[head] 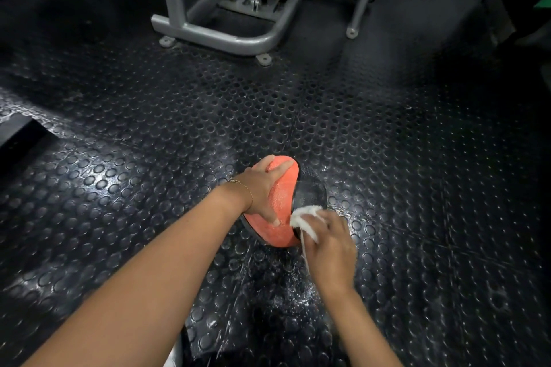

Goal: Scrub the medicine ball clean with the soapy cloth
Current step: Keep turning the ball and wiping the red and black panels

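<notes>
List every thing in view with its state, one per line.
Medicine ball: on floor, soapy.
Cloth: bunched, pressed against ball.
Left hand: spread over ball's orange panel.
Right hand: grips cloth.
Floor mat: wet, shiny.
Machine frame: standing behind, untouched.

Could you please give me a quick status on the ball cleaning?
Left hand spread on medicine ball, steadying it. Right hand grips cloth against ball's black panel. Ball on wet floor; machine frame well clear.

The orange-and-black medicine ball (281, 205) sits on the floor, a bunched white soapy cloth (304, 217) against its black panel.
</notes>
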`<act>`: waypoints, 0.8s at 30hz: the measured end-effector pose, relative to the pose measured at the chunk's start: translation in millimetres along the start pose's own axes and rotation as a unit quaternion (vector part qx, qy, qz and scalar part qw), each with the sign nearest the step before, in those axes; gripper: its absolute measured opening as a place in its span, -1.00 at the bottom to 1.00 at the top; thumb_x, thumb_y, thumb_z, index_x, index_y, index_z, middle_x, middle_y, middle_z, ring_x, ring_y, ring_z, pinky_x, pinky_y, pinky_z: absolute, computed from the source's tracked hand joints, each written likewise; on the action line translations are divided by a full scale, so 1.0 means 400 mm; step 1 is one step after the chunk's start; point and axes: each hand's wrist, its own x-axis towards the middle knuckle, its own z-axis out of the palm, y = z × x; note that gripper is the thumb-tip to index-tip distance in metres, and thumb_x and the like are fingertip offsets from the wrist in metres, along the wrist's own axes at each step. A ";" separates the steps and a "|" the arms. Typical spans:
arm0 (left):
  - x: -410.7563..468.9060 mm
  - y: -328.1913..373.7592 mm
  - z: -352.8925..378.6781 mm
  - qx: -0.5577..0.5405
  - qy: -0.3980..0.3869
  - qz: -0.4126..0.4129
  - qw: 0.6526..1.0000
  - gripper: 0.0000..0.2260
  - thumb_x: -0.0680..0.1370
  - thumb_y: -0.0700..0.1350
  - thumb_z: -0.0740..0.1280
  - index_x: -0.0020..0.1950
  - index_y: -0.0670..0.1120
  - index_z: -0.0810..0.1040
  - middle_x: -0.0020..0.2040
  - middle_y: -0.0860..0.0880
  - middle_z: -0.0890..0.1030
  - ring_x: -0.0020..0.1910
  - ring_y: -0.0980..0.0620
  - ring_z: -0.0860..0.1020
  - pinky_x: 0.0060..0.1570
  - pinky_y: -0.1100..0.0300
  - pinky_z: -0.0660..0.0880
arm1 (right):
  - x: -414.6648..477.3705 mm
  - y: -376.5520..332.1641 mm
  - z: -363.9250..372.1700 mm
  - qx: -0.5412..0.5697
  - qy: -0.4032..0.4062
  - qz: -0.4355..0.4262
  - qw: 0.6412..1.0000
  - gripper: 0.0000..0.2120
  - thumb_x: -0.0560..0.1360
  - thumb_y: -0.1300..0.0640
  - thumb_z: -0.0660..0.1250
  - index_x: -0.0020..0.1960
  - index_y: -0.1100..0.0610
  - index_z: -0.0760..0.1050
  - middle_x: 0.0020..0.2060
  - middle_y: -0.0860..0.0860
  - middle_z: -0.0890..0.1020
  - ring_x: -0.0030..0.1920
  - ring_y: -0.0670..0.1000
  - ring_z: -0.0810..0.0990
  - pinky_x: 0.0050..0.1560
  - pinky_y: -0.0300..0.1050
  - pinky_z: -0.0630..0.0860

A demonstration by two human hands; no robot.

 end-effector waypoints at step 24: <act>-0.011 -0.016 -0.001 -0.045 0.003 -0.041 0.998 0.15 0.29 0.07 0.55 0.51 0.15 -0.31 0.51 0.05 -0.33 0.45 -0.12 0.21 0.39 0.03 0.26 | -0.010 -0.011 0.010 0.027 -0.060 0.043 0.997 -0.74 0.36 0.21 0.45 0.02 0.01 0.61 -0.04 0.04 0.57 -0.07 0.08 0.52 -0.15 -0.15 0.43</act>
